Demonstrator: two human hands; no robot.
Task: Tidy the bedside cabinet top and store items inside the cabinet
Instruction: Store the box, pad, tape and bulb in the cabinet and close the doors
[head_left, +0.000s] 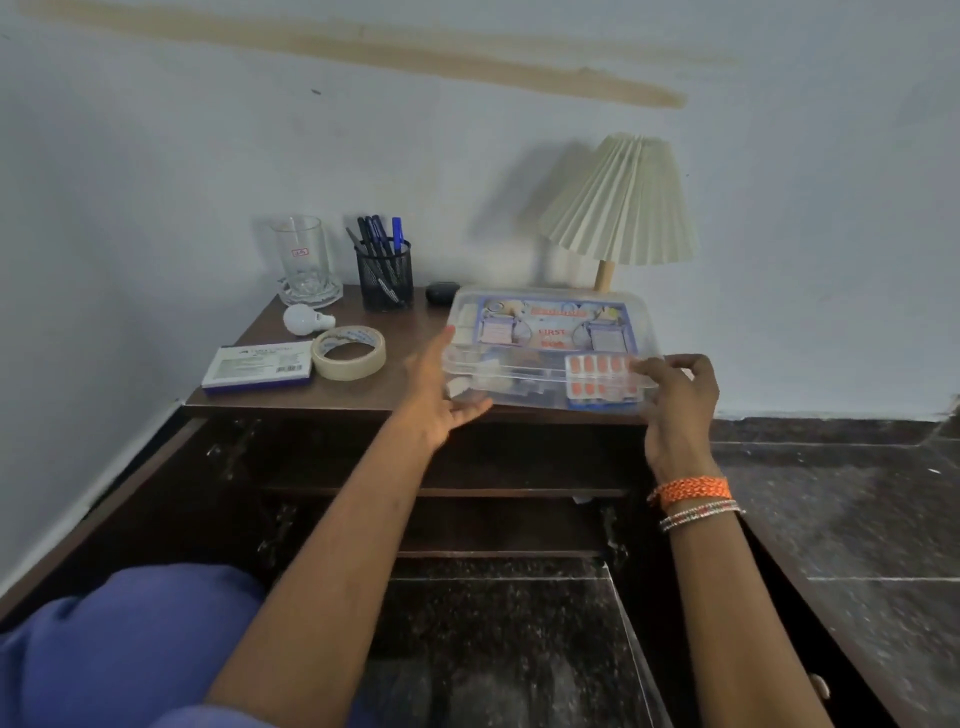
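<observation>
Packet (257, 366) at cabinet top's (410, 325) front-left corner, tape roll (349, 352) just beside, bare wood between, left hand (441, 395) spread against first-aid box's (550, 332) left end, box overhanging front edge, right hand (675, 400) pinching its right rim, lamp (621, 202) behind.

Clock set on cabinet top (408, 325) centre, 12 = wall.
1–5: first-aid box (550, 332) fills right half; lamp (621, 202) just behind it at 1.
11–12: glass mug (301, 260), pen holder (384, 278) and small black case (442, 291) in row along wall.
8–10: bulb (306, 318), tape roll (349, 352), flat box (257, 366).
I see bare strip at centre, between tape roll and first-aid box.
Below, at 6: left door (78, 519) and right door (831, 623) swung wide, shelf (447, 491) reachable from front.
</observation>
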